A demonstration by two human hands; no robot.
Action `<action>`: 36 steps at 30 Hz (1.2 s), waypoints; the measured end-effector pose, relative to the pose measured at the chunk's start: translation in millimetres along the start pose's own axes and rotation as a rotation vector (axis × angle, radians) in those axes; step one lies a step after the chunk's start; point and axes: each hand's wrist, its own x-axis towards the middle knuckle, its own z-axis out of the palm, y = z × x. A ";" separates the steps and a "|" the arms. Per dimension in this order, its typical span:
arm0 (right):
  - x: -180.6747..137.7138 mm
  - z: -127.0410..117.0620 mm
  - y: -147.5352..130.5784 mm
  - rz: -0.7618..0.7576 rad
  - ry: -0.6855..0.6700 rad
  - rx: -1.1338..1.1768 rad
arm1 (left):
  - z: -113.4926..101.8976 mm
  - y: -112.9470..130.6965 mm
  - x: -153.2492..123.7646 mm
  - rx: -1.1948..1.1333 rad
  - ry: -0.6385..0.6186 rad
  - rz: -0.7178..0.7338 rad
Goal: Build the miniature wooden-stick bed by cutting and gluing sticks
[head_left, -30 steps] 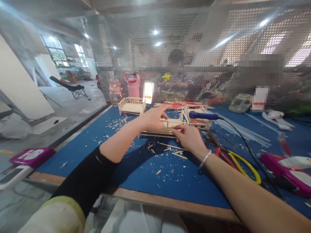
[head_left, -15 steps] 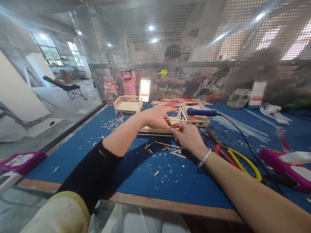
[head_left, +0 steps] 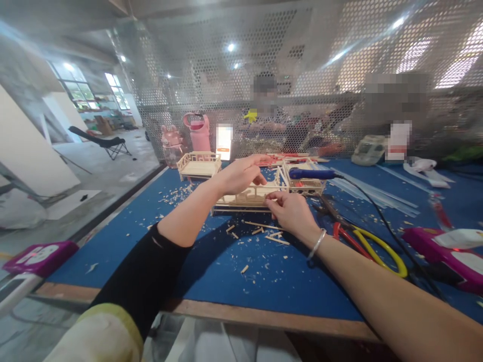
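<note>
Fitting seems in hand: the right hand (head_left: 292, 208) pinches the wooden frame (head_left: 243, 199) near its right end; the left hand (head_left: 241, 176) arches above, fingers loosely parted. Next likely needs steady alignment.

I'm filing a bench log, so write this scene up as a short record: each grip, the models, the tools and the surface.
Left grip: bare hand, loosely open above a pale wooden miniature railed frame
Right grip: thumb and fingertips at that frame's right end; anything pinched is too small to tell
Other models: pale wooden railed platform, back left
Tools: blue-handled corded tool, back right; red-and-yellow-handled pliers, right
Surface: blue tabletop with scattered pale wood offcuts
</note>
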 end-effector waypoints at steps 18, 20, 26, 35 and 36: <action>-2.9 3.8 2.3 0.049 0.008 0.070 | 10.1 -64.2 -48.3 0.315 1.041 0.345; -3.3 4.0 1.7 0.042 0.014 0.062 | 9.5 -68.7 -46.3 0.292 1.050 0.314; -4.0 5.3 2.2 0.037 0.035 0.065 | 4.6 -81.4 -47.2 0.260 1.069 0.222; -3.9 8.6 6.2 0.029 0.029 0.115 | 1.7 -92.7 -47.4 0.250 1.047 0.149; -3.9 8.5 5.9 0.032 0.031 0.118 | 2.3 -91.7 -47.3 0.245 1.036 0.148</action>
